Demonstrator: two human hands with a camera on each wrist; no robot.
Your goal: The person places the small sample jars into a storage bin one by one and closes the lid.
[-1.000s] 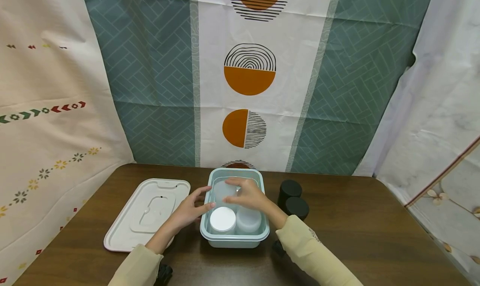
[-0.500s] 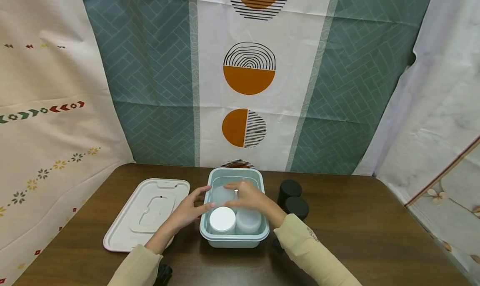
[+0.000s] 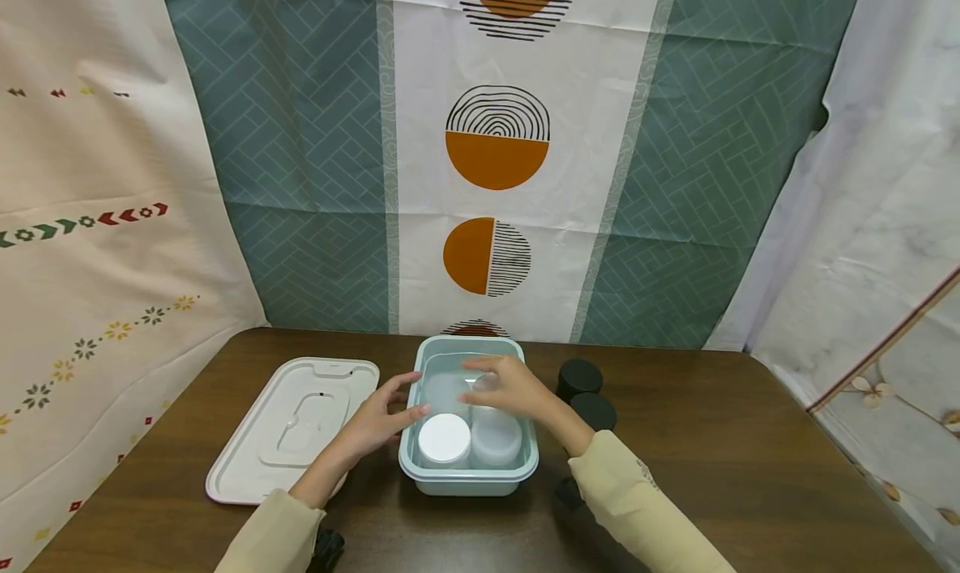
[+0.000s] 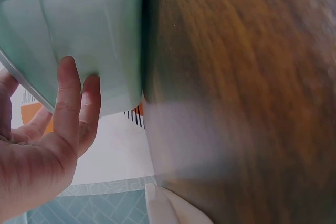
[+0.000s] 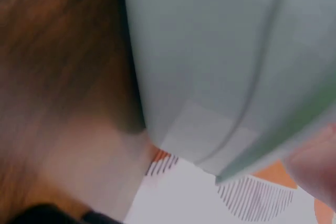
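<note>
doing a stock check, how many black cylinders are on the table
2, both right of the bin: the rear cylinder and the front cylinder. The right sleeve may hide others.

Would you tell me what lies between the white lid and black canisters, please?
The head view shows the left hand, the blue tub with jars, and right hand.

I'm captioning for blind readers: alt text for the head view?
A person's left grip holds a pale blue rectangular plastic tub of whitish round plastic jars; right grip is over them. White rectangular plastic lid left; two black cylinders right.
</note>
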